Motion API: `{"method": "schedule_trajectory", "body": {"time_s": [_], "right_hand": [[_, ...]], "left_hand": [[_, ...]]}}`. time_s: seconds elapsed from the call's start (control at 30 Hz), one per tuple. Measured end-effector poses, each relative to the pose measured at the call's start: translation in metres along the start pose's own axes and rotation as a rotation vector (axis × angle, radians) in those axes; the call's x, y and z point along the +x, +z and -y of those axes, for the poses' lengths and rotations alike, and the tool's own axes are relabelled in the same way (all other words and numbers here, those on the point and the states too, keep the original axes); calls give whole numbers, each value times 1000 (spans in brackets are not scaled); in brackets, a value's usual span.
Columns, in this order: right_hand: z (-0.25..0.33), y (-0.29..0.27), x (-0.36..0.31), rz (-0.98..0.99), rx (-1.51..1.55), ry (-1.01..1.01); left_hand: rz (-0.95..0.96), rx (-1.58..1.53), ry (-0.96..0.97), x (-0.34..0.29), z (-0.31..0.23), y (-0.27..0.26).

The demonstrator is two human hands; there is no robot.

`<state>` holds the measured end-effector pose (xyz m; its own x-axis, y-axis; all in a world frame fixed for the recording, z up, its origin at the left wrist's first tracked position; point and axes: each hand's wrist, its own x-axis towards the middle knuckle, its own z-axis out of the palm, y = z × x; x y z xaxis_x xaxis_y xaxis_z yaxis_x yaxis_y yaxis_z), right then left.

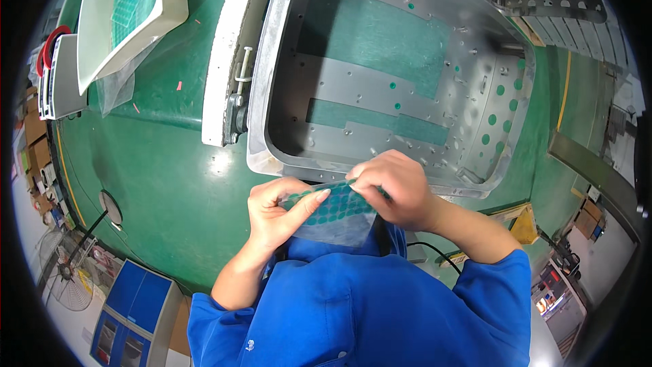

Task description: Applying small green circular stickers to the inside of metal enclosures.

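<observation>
Close to my body I hold a clear sheet of round green stickers (333, 212), its dots set in rows. My left hand (282, 212) pinches the sheet's left edge between thumb and fingers. At the upper right edge of the sheet, the thumb and fingertips of my right hand (395, 187) are pressed together; whether a loose sticker is between them cannot be made out. Just beyond both hands lies a large open grey metal housing (373, 75) with rectangular openings and many small holes. Several green dots sit on its floor and on its right wall.
A white plastic bin (170, 0) with green sticker sheets (132, 7) stands at the far left. A white beam (227, 61) with a metal fitting runs along the housing's left side. At the lower left are a blue cabinet (129, 306) and a fan (68, 272).
</observation>
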<state>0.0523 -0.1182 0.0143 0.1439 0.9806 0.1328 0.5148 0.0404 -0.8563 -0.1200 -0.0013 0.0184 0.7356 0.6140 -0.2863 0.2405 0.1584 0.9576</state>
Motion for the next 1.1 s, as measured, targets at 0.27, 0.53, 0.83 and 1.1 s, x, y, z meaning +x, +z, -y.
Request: {"method": "schedule_trajectory", "body": {"time_s": [0.27, 0.53, 0.83, 1.1], "right_hand": [[0, -24, 17, 366, 561, 492], [6, -23, 24, 245, 464, 337], [11, -18, 23, 157, 451, 421], [12, -9, 15, -2, 3, 52]], "left_hand": [[-31, -260, -170, -3, 3, -12], [33, 60, 120, 3, -3, -14], [92, 167, 249, 10, -1, -13], [53, 124, 179, 8, 0, -10]]}}
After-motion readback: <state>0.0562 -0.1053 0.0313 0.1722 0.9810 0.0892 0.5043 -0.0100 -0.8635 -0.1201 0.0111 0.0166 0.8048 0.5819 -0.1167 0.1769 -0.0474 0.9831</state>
